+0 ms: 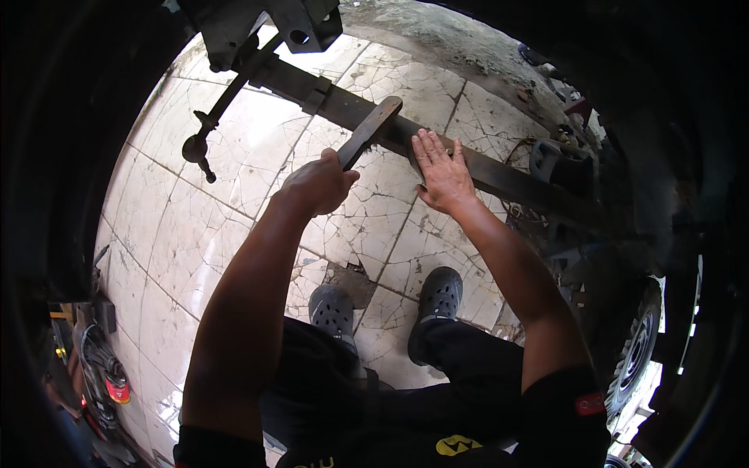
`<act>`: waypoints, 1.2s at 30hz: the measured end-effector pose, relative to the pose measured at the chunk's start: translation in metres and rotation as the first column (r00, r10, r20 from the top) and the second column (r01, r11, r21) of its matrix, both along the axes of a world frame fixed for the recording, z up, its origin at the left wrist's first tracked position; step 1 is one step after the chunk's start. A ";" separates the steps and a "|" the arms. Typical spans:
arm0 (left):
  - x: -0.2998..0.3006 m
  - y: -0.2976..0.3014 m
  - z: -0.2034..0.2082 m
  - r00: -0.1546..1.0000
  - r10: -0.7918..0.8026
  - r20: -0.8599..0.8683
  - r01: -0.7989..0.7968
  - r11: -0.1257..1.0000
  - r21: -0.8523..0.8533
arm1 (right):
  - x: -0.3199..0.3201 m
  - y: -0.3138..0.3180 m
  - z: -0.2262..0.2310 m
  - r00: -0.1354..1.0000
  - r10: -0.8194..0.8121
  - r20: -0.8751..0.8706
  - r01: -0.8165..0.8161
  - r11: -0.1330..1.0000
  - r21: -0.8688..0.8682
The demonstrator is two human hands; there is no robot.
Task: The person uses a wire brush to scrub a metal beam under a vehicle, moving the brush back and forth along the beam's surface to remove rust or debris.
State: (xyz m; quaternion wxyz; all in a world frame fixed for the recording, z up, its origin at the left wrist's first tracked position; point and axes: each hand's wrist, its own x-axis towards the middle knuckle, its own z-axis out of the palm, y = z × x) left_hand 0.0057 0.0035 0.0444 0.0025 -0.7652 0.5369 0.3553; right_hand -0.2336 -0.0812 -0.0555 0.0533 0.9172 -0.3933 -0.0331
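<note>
Gripping hides the flat bar's (370, 130) handle end.

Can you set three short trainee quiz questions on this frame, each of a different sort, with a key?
1. True or false: the right hand lies flat, palm down, on the long dark metal bar.
2. Multiple choice: the left hand grips A) a flat rusty metal tool, B) a cloth, C) a tyre.
3. Fill in: both feet in dark perforated clogs stand on a floor of cracked pale ____.

Key: 1 true. 2 A; the tool's far end reaches the bar beside the right hand. 3 tiles.
</note>
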 end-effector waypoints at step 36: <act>-0.002 -0.003 0.000 0.998 -0.051 0.022 0.051 0.999 0.010 | -0.029 0.014 -0.016 0.998 -0.009 0.060 0.011 0.999 -0.036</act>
